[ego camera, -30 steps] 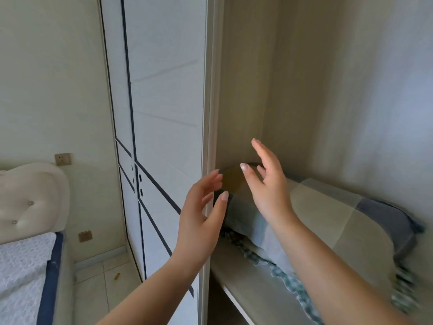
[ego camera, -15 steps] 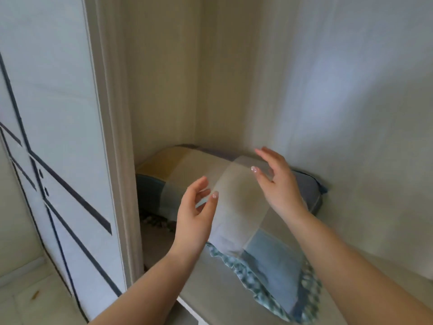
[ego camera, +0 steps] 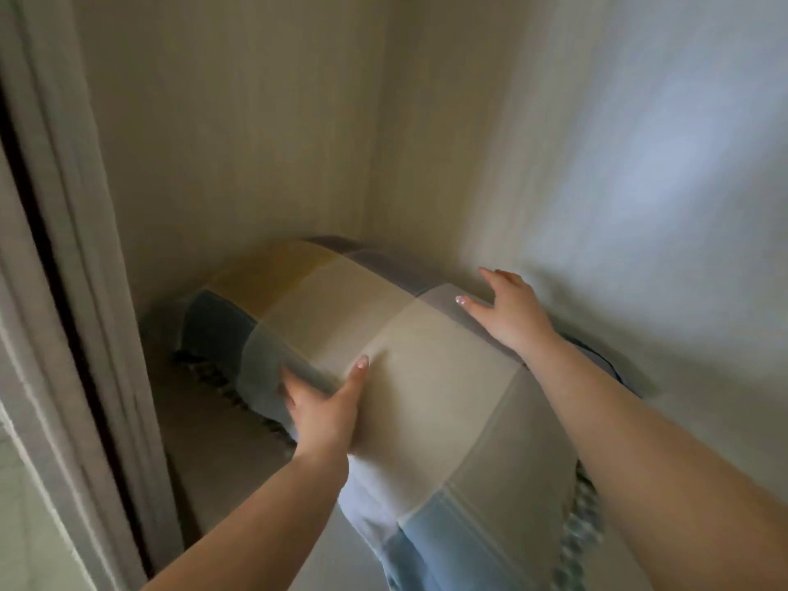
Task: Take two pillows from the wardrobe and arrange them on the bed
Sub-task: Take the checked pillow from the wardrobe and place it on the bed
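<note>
Patchwork cloth in beige, yellow, grey and blue covers the pillow (ego camera: 405, 356) that we see lying on the wardrobe shelf (ego camera: 213, 428), pushed into the back corner against the wardrobe walls (ego camera: 256, 142). It sits between our 2 hands. Our left hand (ego camera: 324, 411) grips its near left edge: the thumb presses on top of the beige patch and the other fingers (ego camera: 288, 388) curl under the side, so the hand is clamped on the cloth. Our right hand (ego camera: 507, 313) lies flat on the far top of the pillow, next to the right wall, fingers spread apart and touching the fabric, not closed around anything. A checked frill (ego camera: 584, 531) shows under the pillow's near right edge; we cannot tell what it belongs to. We find no writing or label anywhere.
</note>
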Demonstrator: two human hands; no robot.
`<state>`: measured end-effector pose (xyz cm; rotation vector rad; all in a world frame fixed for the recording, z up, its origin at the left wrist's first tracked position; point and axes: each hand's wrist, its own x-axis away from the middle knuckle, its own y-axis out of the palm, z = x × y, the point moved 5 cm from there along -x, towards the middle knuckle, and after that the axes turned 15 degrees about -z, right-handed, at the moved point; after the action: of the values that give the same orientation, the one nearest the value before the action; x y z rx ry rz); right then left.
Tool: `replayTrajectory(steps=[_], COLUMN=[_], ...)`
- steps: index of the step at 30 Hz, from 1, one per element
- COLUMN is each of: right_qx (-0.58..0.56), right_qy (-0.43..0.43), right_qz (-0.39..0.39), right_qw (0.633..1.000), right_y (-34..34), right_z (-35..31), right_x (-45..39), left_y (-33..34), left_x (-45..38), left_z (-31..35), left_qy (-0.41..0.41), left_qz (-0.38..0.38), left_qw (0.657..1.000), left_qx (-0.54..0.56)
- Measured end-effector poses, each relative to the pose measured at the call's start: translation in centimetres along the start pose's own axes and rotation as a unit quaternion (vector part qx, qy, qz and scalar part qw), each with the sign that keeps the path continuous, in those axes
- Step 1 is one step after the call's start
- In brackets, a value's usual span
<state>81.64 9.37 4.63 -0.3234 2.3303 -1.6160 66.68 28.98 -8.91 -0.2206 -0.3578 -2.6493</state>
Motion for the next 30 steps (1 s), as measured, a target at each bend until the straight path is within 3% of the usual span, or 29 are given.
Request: replayTrajectory(steps=[7, 14, 26, 30], right_qx=[-0.005, -0.024, 0.045, 0.03], right_qy=[0.071, 0.091, 0.015, 0.013], right_qz=[-0.127, -0.244, -0.106, -0.005], right_qw=[0.989, 0.965, 0.993, 0.999], right_y=[1.8, 3.6, 3.5, 1.7], right_z=[1.6, 2.2, 2.4, 3.7], right_x=[-5.6, -6.6, -5.8, -2.7], left_y=[-0.1, 0.0, 0.1, 0.7], left_x=[-1.4, -1.7, 0.1, 1.9], left_z=[-2.1, -2.7, -2.6, -1.1], left_qy=[-0.066, -0.061, -0.001, 0.042], left_qz=[0.016, -0.007, -0.045, -0.082], left_qw=[0.993, 0.988, 0.988, 0.991], left_qx=[0.1, 0.145, 0.146, 0.097])
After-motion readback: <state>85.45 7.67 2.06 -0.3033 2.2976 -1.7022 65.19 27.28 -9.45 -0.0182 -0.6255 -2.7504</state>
